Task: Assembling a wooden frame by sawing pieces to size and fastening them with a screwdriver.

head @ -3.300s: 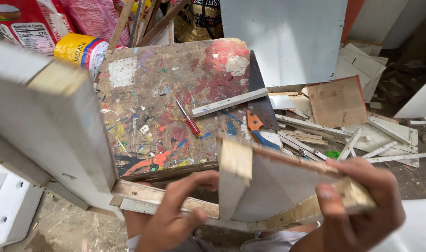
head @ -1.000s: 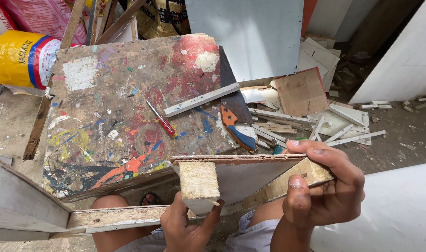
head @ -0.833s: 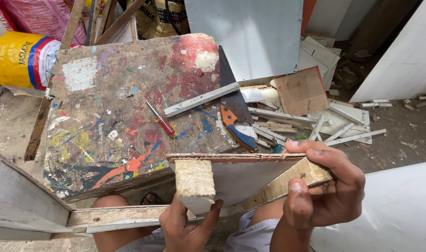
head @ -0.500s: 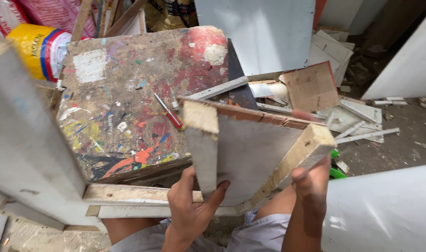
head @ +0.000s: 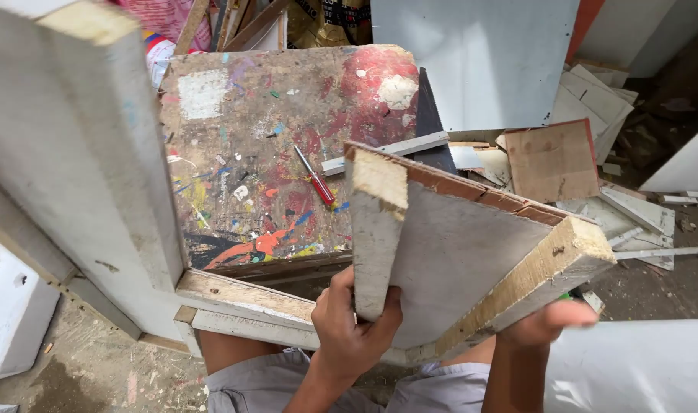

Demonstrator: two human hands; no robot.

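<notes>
I hold a three-sided wooden frame piece (head: 456, 252), made of grey-white laminated board with raw chipboard edges, tilted up over my lap. My left hand (head: 353, 333) grips the lower end of its left upright board. My right hand (head: 544, 325) supports the right board from underneath, fingers curled under its raw edge. A larger white board frame (head: 89, 160) stands at my left, its base rail running under the held piece.
A paint-splattered work board (head: 280, 153) lies ahead with a red-handled screwdriver (head: 315, 177) and a white strip (head: 395, 151) on it. Offcuts and a brown panel (head: 552, 160) litter the right. A white sheet (head: 640, 367) lies at lower right.
I have tilted the frame piece up from nearly flat, so its inner face now points toward me. The view has shifted, bringing the large white board closer at left.
</notes>
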